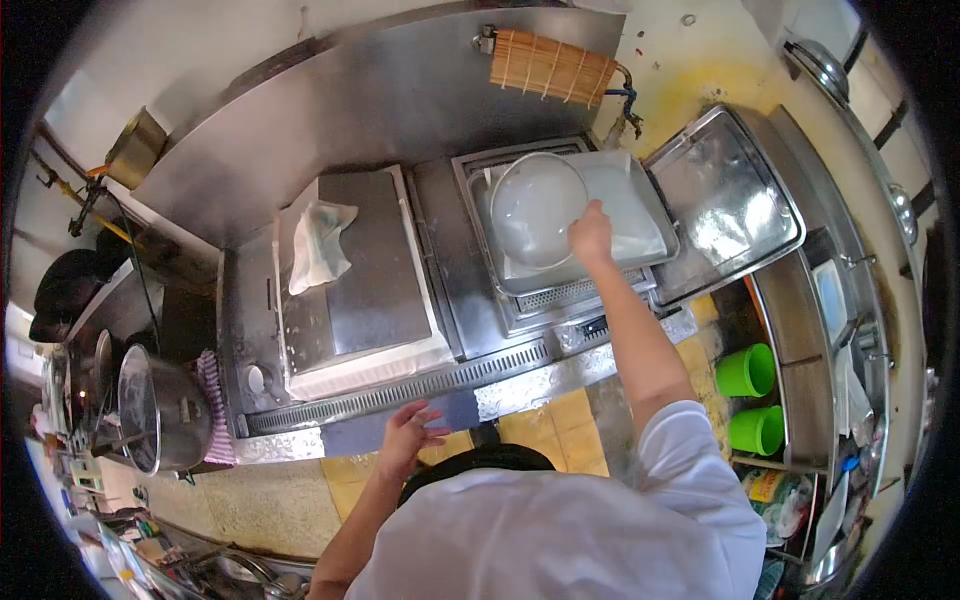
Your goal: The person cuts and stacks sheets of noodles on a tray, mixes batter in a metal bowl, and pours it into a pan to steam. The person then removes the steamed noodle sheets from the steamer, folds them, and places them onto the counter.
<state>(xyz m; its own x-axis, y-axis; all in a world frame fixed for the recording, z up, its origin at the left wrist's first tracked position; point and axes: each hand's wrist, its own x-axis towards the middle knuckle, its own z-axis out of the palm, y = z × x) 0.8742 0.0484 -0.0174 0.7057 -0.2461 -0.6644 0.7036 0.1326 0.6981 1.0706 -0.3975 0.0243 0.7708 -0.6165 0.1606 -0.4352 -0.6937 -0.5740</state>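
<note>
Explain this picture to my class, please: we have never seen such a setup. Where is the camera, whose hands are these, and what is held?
There is no machine arm here, just one person's bare hands. The camera sits on that person's head, looking forward and down. The right hand grips the edge of a pale round thing over a metal tray; whether it is a lid or a sieve, I cannot tell. The left hand is empty, fingers apart. On the steel counter, further left, a crumpled white cloth lies on a flat metal plate.
</note>
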